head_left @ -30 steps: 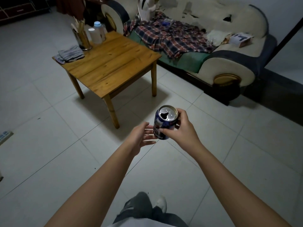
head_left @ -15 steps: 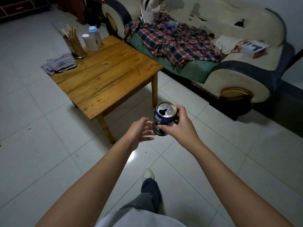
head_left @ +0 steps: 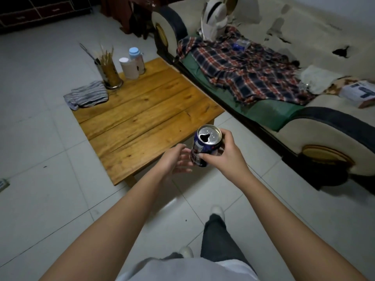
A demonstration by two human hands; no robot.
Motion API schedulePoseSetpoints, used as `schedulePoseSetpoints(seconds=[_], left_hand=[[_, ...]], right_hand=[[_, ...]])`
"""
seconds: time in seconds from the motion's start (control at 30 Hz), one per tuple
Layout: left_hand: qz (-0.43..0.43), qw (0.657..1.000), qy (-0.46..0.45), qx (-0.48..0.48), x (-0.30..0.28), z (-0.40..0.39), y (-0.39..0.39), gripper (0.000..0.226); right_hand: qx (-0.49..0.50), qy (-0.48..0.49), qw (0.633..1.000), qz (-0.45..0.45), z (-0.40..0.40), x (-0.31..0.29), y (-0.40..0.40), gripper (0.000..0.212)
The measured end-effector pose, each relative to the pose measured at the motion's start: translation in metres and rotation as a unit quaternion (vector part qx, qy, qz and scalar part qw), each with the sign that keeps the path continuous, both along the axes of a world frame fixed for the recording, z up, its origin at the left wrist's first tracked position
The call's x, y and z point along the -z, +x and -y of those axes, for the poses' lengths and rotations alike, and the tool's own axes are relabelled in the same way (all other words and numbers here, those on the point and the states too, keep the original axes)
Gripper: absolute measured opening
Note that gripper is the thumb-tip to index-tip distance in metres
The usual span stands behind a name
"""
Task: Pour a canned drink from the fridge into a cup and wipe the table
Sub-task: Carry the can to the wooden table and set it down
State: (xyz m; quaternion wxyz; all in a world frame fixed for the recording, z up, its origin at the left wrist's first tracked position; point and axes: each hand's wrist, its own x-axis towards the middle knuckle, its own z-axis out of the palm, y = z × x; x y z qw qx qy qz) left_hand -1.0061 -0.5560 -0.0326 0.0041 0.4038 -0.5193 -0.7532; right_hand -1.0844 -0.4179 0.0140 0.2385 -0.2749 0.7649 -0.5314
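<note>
a: pale floor tiles [head_left: 40, 199] all round, and a low wooden worktop [head_left: 146, 110] sits just ahead of the person, running up toward eleven o'clock.

b: and the can [head_left: 206, 148], where is it?

a: in the air above the worktop's near corner, upright, silver top facing the camera with the mouth already open. right hand [head_left: 225, 157] grips it from the three o'clock side, thumb across the front, fingers curled round the back.

b: left hand [head_left: 174, 161]?

a: just beside the can at nine o'clock, palm turned toward it, fingers loosely spread. fingertips sit right at the can's side; whether they touch it, i can't tell.

b: what's up at the far end of the worktop?

a: white cup [head_left: 128, 67] at the far corner, and a bottle with a pale blue cap [head_left: 136, 60] right behind it at one o'clock. at nine o'clock of the cup, a metal holder full of chopsticks [head_left: 109, 72]. a striped grey cloth [head_left: 88, 96] lies crumpled at the far left edge, partly hanging over it.

b: and off to the side?

a: worn cream sofa [head_left: 304, 47] from twelve to three o'clock, a plaid shirt [head_left: 243, 72] spread over its green seat, a small box [head_left: 359, 93] on the near arm end.
</note>
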Motion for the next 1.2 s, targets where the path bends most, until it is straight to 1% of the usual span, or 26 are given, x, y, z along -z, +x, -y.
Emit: schedulePoseSetpoints(seconds=[0.17,0.33,0.47,0.63,0.73,0.87,1.03,1.2], left_hand=[[-0.003,0.999,0.0,-0.049,0.006,0.045,-0.048,0.028],[0.01,0.994,0.01,-0.11,0.011,0.093,-0.103,0.026],[0.019,0.986,0.011,-0.166,0.01,0.128,-0.144,0.027],[0.034,0.971,0.017,-0.236,0.012,0.168,-0.186,0.026],[0.041,0.964,0.029,-0.26,0.018,0.185,-0.2,0.027],[0.048,0.957,0.046,-0.282,0.027,0.206,-0.213,0.029],[0.06,0.95,0.06,-0.301,0.047,0.235,-0.223,0.031],[0.065,0.943,0.073,-0.317,0.078,0.267,-0.23,0.027]], right_hand=[[-0.045,0.013,0.999,-0.023,0.056,0.015,-0.065,0.071],[-0.12,0.021,0.991,-0.046,0.118,0.018,-0.135,0.073],[-0.188,0.029,0.981,-0.03,0.169,0.016,-0.188,0.084],[-0.267,0.037,0.962,-0.045,0.228,0.02,-0.242,0.076],[-0.303,0.047,0.95,-0.057,0.256,0.027,-0.261,0.076],[-0.334,0.063,0.939,-0.051,0.287,0.036,-0.278,0.076],[-0.343,0.086,0.935,-0.036,0.323,0.057,-0.29,0.08],[-0.33,0.1,0.938,-0.031,0.359,0.097,-0.295,0.078]])
